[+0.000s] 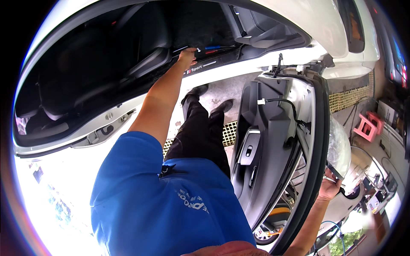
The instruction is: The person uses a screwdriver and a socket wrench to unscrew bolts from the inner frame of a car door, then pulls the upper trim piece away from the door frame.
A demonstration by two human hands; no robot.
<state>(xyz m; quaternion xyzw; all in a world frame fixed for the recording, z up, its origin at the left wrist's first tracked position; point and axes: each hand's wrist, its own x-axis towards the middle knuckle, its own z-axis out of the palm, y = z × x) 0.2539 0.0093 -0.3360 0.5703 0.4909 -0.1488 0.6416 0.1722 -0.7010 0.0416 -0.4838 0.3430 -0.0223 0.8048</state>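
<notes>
My left hand reaches to the door sill of a white car, fingers curled at a small light item I cannot make out. A blue-handled tool and a red-handled one lie just beside it, inside the car. The front door stands open at my right, with a grey-black inner panel and a loose black cable ending in a white connector. Beyond the door's edge, my right hand grips the lower part of the side mirror, which appears wrapped in clear plastic.
Dark seats fill the car's interior. My feet stand on concrete between sill and door, near a yellowish floor grate. A pink plastic stool, hoses and assorted items are at the right. A wheel shows below the door.
</notes>
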